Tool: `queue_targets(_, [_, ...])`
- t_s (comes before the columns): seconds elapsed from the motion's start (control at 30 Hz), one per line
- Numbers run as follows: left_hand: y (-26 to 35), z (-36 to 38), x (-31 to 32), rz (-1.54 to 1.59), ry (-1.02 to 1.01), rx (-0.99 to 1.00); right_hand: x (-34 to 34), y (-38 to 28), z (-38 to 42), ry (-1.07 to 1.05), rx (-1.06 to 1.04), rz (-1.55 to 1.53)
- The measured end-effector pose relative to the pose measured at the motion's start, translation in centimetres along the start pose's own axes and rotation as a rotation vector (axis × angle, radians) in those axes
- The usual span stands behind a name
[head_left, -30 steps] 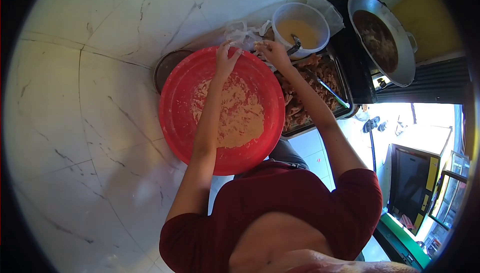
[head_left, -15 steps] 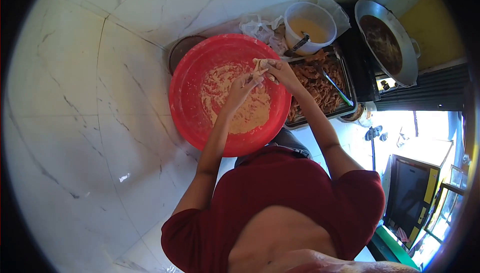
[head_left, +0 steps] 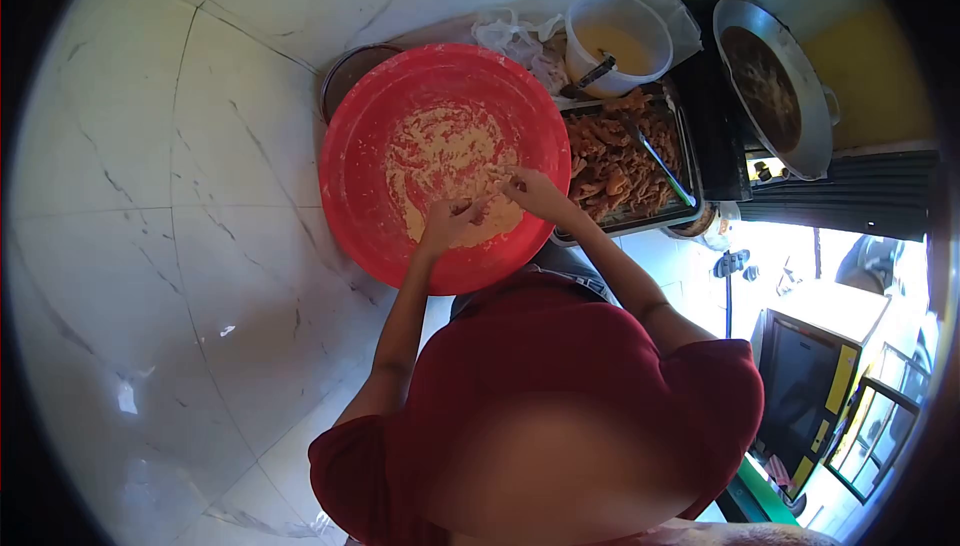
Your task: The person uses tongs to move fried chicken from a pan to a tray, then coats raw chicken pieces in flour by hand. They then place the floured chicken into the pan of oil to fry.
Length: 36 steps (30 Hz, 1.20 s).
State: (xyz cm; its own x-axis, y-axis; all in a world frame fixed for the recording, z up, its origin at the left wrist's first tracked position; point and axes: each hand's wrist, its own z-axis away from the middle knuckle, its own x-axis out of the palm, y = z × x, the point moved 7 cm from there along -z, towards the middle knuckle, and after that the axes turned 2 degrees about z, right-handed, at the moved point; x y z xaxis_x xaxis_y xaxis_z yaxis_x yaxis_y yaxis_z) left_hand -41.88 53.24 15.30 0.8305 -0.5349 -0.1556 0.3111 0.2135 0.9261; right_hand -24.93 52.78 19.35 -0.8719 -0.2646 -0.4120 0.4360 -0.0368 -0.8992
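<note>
Both hands are over a wide red basin [head_left: 350, 161] with pale floury mix [head_left: 445, 151] spread on its bottom. My left hand [head_left: 454, 221] is at the near part of the mix, fingers bent and pressed together; whatever they hold is too small to name. To its right, my right hand [head_left: 530, 192] has its fingers closed on a pale, flour-coated piece [head_left: 500, 178] whose shape is unclear. A tray of brown fried pieces [head_left: 620, 161] stands directly right of the basin, with metal tongs [head_left: 665, 168] lying on it.
Behind the tray is a white tub [head_left: 640, 38] of yellowish liquid with a dark handle in it, beside crumpled plastic [head_left: 520, 44]. A large metal pan [head_left: 815, 126] of dark oil stands at the upper right. Low at the right is a glass-fronted cabinet [head_left: 800, 386].
Both hands have moved down and nearer to me, lower over the floury mix. They are slightly farther apart. The whole view has shifted a little.
</note>
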Motion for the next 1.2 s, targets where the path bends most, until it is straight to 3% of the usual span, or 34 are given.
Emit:
queue_targets(0.13, [-1.1,-0.3,0.3,-0.146,-0.047,-0.011,-1.7,-1.7,0.1,-0.025,0.011,0.003])
queue_targets(0.23, [-0.1,-0.4,0.7,-0.537,-0.159,-0.165,-4.1,-1.9,-0.1,0.05,-0.039,-0.029])
queue_targets(0.37, [4.1,-4.0,-1.1,-0.301,0.149,0.056,-11.2,-2.8,-1.8,0.447,-0.207,-0.035])
queue_targets(0.47, [12.2,-7.0,-1.7,-0.322,0.252,0.294,-14.2,0.2,-4.9,0.5,-0.123,-0.126])
queue_targets(0.63, [18.3,-13.9,-1.1,-0.388,0.337,0.618,-15.3,6.1,-12.4,0.408,0.052,0.09])
queue_targets(0.73, [18.3,-17.1,-0.2,-0.697,0.427,0.636,-13.2,10.7,-17.5,0.307,0.101,0.263])
queue_targets(0.97, [15.5,-19.3,0.2,-0.652,0.386,0.524,-11.7,13.1,-20.3,0.192,0.263,0.483])
queue_targets(1.07, [15.3,-19.3,0.2,-0.626,0.378,0.511,-11.3,14.2,-20.5,0.109,0.407,0.734])
queue_targets(1.17, [15.1,-19.5,0.1,-0.603,0.362,0.495,-12.2,12.0,-18.9,0.183,0.337,0.698])
queue_targets(1.2, [15.1,-19.6,0.1,-0.586,0.355,0.483,-12.8,10.8,-18.1,0.212,0.33,0.562])
